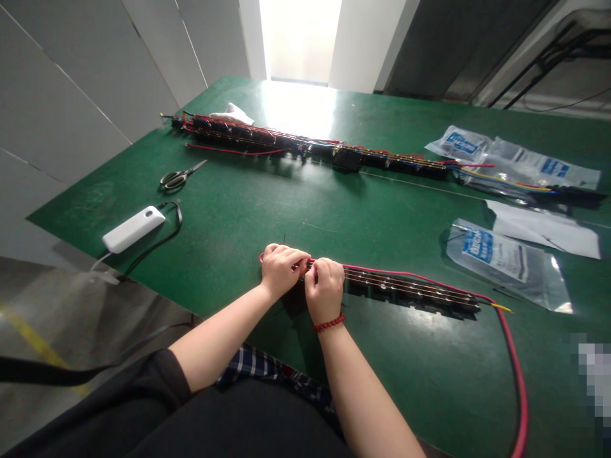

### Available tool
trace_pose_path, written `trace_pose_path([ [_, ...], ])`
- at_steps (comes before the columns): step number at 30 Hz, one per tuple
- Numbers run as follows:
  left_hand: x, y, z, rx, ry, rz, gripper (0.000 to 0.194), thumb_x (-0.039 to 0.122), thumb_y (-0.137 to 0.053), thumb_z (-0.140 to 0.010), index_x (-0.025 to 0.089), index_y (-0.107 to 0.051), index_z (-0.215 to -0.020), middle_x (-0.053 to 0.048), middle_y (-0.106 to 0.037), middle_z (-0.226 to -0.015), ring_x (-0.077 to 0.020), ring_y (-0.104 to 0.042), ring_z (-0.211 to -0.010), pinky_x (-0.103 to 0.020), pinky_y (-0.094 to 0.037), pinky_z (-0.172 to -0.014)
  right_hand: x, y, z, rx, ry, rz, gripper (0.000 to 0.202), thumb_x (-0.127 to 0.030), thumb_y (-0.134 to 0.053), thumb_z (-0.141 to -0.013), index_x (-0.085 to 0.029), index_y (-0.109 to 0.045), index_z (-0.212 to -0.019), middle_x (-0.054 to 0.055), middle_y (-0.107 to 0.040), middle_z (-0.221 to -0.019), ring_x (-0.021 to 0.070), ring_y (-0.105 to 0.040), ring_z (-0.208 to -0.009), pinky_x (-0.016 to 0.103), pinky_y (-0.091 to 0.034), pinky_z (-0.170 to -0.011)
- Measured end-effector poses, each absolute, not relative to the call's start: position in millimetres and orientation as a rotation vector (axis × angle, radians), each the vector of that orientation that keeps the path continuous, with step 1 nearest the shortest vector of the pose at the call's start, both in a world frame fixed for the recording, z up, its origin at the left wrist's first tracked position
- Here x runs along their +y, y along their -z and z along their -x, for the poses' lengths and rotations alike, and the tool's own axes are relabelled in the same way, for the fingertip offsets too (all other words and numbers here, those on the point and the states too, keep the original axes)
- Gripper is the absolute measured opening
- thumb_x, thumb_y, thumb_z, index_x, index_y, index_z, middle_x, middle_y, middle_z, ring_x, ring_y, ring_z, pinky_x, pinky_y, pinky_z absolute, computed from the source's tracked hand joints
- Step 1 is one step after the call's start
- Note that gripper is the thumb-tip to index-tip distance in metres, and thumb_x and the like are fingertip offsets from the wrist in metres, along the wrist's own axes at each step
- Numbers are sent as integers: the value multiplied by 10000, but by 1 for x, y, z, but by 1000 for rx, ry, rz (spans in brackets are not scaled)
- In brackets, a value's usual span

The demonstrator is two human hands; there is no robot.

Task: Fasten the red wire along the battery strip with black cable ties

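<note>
A long black strip assembly with metal rods and a red cable along its far side lies near the table's front edge. At its left end my left hand is closed, fingertips pinched at the cable and strip. Right beside it, my right hand, with a red beaded bracelet on the wrist, is also closed on the strip's upper side. The fingers hide what exactly is pinched. A thick red cable runs from the right end toward the front edge.
Across the green table lies a longer wired assembly. Scissors and a white device with a cord are at left. Plastic bags and white paper lie at right; a white cloth is behind.
</note>
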State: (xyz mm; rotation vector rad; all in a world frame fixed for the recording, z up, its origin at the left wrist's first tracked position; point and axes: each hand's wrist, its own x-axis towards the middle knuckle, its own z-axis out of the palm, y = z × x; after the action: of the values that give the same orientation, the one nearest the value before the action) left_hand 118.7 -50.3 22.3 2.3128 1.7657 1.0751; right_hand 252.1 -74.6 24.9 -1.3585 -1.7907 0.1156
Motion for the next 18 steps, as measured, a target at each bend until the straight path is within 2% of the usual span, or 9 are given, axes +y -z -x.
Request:
trace_pose_path([
  [13, -52, -27, -122, 1791, -1004, -2258, 168, 283, -558, -894, 297, -726, -894, 34, -764, -901, -180, -651, -854, -415, -348, -940, -74, -25, -254, -1754, -143, 1316, 99, -202, -503, -913, -180, -585, -964, 87, -648, -927, 215, -567, -904, 396, -475, -872],
  [18, -52, -26, -121, 1774, -964, -2243, 176, 284, -549, -897, 290, -723, -923, 18, -763, -931, -192, -647, -877, -427, -341, -950, -73, -36, -261, -1762, -87, 1359, 171, -194, -495, -898, -176, -579, -1046, 93, -645, -981, 215, -579, -963, 389, -481, -906],
])
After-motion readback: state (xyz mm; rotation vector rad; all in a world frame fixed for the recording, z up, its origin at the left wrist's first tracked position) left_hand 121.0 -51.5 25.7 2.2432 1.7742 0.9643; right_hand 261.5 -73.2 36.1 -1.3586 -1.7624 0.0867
